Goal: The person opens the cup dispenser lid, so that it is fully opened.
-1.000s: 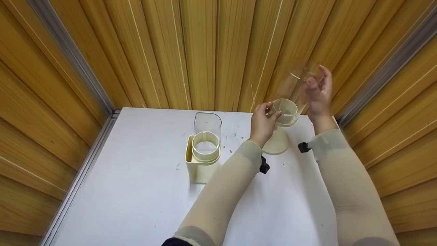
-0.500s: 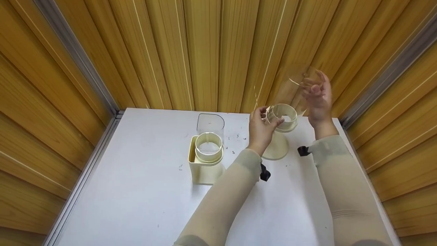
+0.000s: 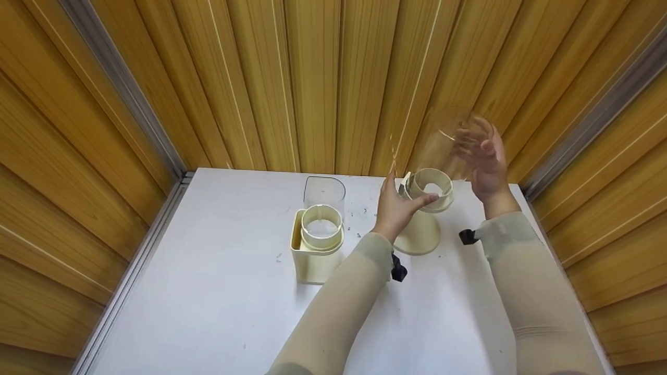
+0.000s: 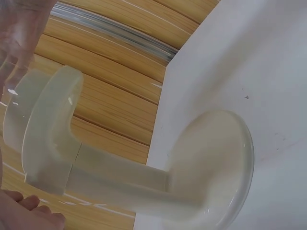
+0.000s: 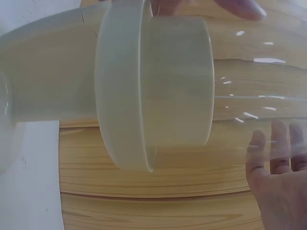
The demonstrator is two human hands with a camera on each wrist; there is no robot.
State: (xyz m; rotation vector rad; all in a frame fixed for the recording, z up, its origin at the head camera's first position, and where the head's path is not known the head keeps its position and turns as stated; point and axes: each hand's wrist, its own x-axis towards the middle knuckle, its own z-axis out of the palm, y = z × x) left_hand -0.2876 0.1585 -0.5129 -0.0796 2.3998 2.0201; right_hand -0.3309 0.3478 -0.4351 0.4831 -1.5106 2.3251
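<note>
A cream stand (image 3: 417,240) with a round base and a ring-shaped top is on the white table at the right. Above its collar (image 5: 180,81) rises a large clear cylinder (image 3: 443,138); how far down its lower edge reaches I cannot tell. My left hand (image 3: 397,205) is at the ring's left side, thumb stretched across the front and fingers extended behind. Several of its fingertips (image 4: 36,208) show in the left wrist view. Fairly straight fingers of my right hand (image 3: 488,169) lie along the cylinder's right side, visible through the clear wall in the right wrist view.
Left of the stand is a cream box-shaped base (image 3: 318,268) with a ring (image 3: 322,226) on top. A smaller clear container (image 3: 324,190) stands behind it. Dark specks are scattered on the table (image 3: 229,291). Wood-panel walls (image 3: 312,83) enclose the back and sides.
The stand has shifted slightly toward me, the clear cylinder moving with it. My left fingers have straightened from a more curled hold, and my right fingers have spread along the cylinder. The view tilted slightly.
</note>
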